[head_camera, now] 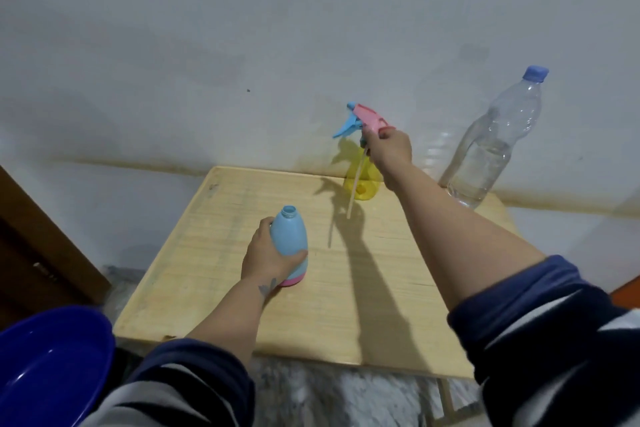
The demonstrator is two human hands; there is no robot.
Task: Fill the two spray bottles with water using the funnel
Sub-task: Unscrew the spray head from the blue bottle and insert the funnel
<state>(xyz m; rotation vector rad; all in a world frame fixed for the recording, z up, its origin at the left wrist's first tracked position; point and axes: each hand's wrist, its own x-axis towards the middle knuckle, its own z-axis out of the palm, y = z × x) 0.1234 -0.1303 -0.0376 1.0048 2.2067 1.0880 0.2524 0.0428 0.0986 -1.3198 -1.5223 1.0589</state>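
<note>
My left hand point(266, 258) wraps around the blue spray bottle point(289, 246), fingers point(298, 256) curled across its lower body, holding it upright on the wooden table point(221, 288) a little toward nine o'clock from the table's middle. The bottle's threaded neck is uncapped and open at the top, and a pink band runs round its base, just below my grip. My right hand point(389, 147) is stretched out toward one o'clock, fingers pinching the pink and blue spray head point(363, 120) by its collar and holding it in the air above the far edge of the table. Its pale dip tube point(356, 184) hangs down at a slant, its tip free over the tabletop and well apart from the blue bottle. Behind that tube, at twelve to one o'clock on the table, stands a yellow see-through bottle point(367, 184), partly hidden by my right wrist; I cannot tell whether it has a head on. At two o'clock, near the table's far right corner by the wall, a tall clear water bottle point(491, 149) stands with its blue cap point(535, 73) on, water filling roughly its lower half. Off the table at seven o'clock, close to my left sleeve, the rim of a dark blue basin point(55, 357) shows.
</note>
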